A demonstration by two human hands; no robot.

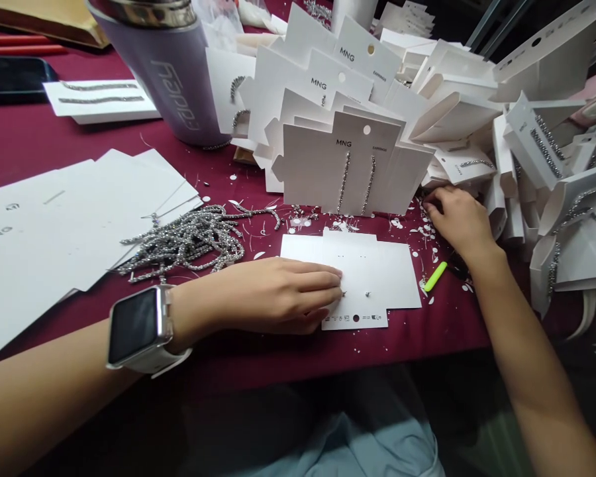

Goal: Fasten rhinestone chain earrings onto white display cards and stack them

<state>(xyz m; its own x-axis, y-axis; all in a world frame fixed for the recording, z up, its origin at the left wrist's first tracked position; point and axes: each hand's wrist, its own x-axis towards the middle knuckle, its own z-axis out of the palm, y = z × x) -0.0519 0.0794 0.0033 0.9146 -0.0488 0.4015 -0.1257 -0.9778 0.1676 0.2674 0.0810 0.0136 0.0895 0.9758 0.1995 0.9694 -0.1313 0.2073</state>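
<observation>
White card (372,271) under left hand's (291,295) fingertips.

Left hand (288,295) on white card (372,271); right hand (459,218) near folded cards (514,192); silver chains (193,242) on cloth (218,361).

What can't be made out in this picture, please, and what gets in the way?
All in the head view:
- Whether the left hand grips anything: its own fingers hide it.
- What, if anything, the right hand holds: its curled fingers cover it.
- The top of the purple bottle: cut off by the upper edge.
- The left end of the dark device: cut off by the left edge.
- Small print on the flat card: too small.
</observation>
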